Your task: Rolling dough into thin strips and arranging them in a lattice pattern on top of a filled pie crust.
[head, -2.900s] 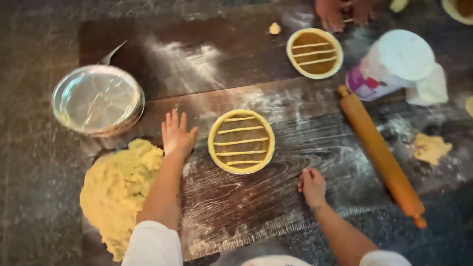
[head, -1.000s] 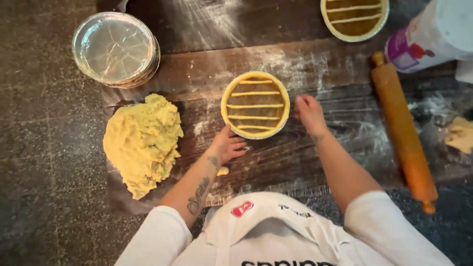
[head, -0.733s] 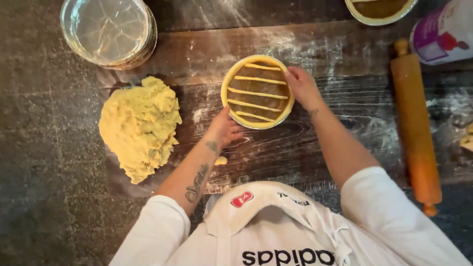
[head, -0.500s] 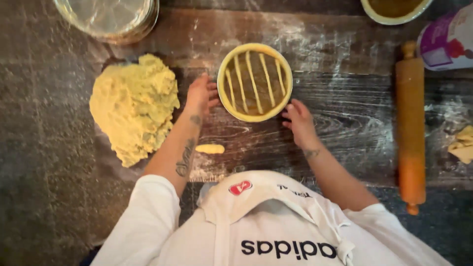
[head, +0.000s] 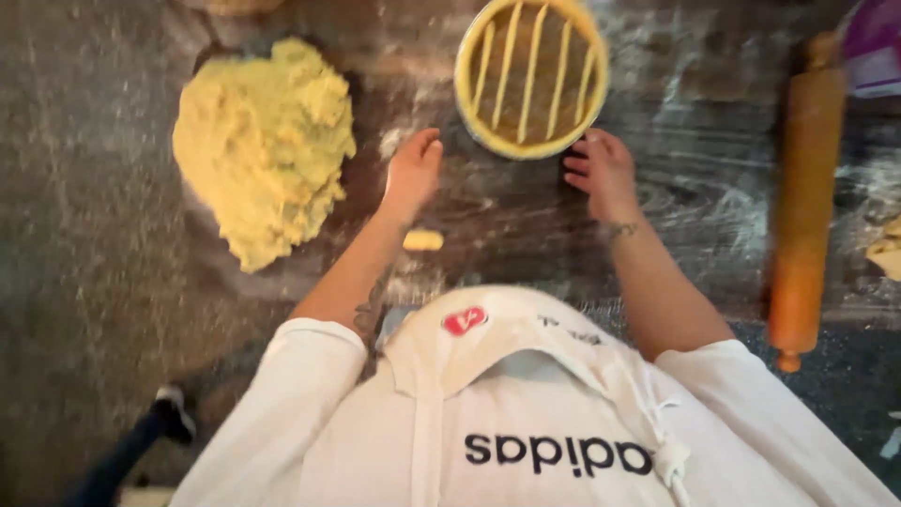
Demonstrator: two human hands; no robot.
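A round tart (head: 531, 75) with dough strips laid across its filling sits on the floured dark wooden board (head: 685, 197). My left hand (head: 413, 172) rests flat on the board just left of and below the tart, fingers together, holding nothing. Against the tart's lower right rim lies my right hand (head: 601, 174), fingers loosely curled and touching or nearly touching the rim. A small scrap of dough (head: 422, 240) lies beside my left wrist.
A big lump of yellow dough (head: 263, 141) lies to the left on the board. A wooden rolling pin (head: 805, 188) lies lengthwise at the right, with a dough scrap (head: 887, 249) beyond it. White apron and sleeves fill the bottom.
The tart has been turned so its strips now run lengthwise away from me. Both hands have come off its sides and lie below it. The view has shifted closer and lower.
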